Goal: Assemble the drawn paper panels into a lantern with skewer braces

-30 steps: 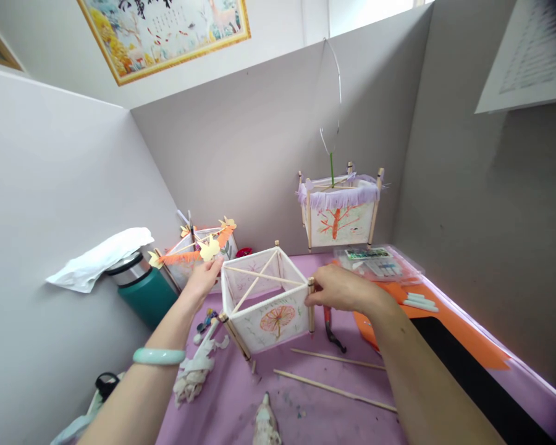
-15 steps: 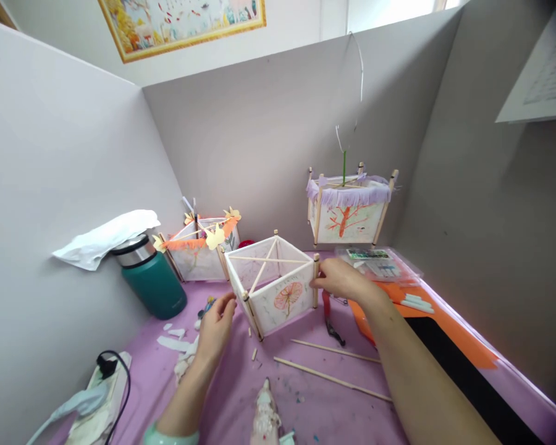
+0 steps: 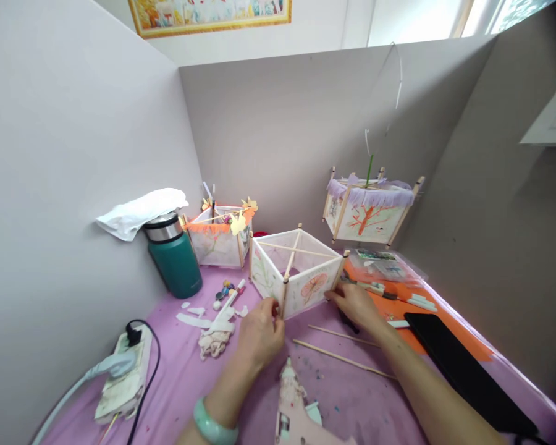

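A box-shaped paper lantern [image 3: 312, 289] stands in the middle, with wooden corner posts, crossed sticks over its open top and a red flower drawn on one panel. My left hand [image 3: 261, 334] is closed, with its fingertips at the foot of the front post. At the bottom of the right post, my right hand [image 3: 356, 304] pinches the lantern's corner. Two thin wooden sticks [image 3: 340, 358] lie in front of it. Nearer to me is a pale pink glue gun [image 3: 291, 395], its nozzle pointing away.
A purple-fringed lantern [image 3: 370, 219] hangs at the back right. An orange-trimmed lantern [image 3: 217, 244] and a green bottle [image 3: 175, 262] stand left. Paper scraps [image 3: 215, 337] and a power strip [image 3: 123, 374] lie left; a black flat object [image 3: 467, 371] covers part of an orange sheet [image 3: 472, 346] at right.
My left hand has come from beside the lantern to its front post, and its fingers have closed in. My right hand has slid down the right post. The lantern has turned, and the view has shifted.
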`<action>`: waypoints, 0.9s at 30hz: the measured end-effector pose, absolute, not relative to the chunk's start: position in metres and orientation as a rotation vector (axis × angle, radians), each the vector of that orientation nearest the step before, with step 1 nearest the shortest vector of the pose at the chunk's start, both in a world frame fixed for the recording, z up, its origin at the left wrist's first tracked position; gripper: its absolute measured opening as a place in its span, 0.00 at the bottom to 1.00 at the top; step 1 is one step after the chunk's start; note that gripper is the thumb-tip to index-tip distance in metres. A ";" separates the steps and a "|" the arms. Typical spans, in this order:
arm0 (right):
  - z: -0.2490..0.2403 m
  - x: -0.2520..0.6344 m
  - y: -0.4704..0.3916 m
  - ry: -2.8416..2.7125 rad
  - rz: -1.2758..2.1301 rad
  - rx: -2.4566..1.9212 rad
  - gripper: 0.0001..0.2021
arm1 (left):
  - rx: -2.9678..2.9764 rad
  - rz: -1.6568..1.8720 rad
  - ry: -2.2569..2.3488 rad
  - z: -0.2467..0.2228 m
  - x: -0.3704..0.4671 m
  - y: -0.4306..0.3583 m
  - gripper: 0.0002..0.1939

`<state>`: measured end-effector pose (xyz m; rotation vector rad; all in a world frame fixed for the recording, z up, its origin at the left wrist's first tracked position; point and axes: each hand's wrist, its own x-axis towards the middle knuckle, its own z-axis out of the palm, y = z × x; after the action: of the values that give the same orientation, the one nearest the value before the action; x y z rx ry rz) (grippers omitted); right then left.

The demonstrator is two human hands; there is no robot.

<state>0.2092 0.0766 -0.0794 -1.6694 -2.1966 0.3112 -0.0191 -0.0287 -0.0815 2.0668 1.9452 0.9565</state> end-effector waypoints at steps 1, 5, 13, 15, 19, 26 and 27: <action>-0.083 0.209 0.074 -2.172 0.277 -1.686 0.14 | 2.085 0.924 1.963 -0.081 -0.018 -0.030 0.07; -0.092 0.206 0.067 -2.111 0.173 -1.705 0.14 | 2.132 0.802 2.071 -0.081 -0.019 -0.030 0.05; -0.104 0.191 0.054 -2.105 -0.068 -1.687 0.15 | 1.940 0.805 2.242 -0.088 -0.038 -0.013 0.13; -0.106 0.190 0.054 -2.141 -0.070 -1.693 0.15 | 1.900 0.803 2.248 -0.092 -0.042 -0.012 0.14; -0.108 0.193 0.053 -2.182 -0.083 -1.613 0.15 | 1.875 0.801 2.221 -0.096 -0.045 -0.010 0.14; -0.113 0.198 0.057 -2.223 -0.078 -1.503 0.13 | 1.924 0.788 2.126 -0.097 -0.044 -0.009 0.12; -0.114 0.198 0.058 -2.226 -0.079 -1.501 0.13 | 1.923 0.793 2.122 -0.097 -0.044 -0.009 0.12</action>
<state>0.1980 0.0576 -0.1136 -1.5015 -2.2259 -0.0787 -0.0441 -0.0085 -0.0972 1.9225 2.1221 0.7927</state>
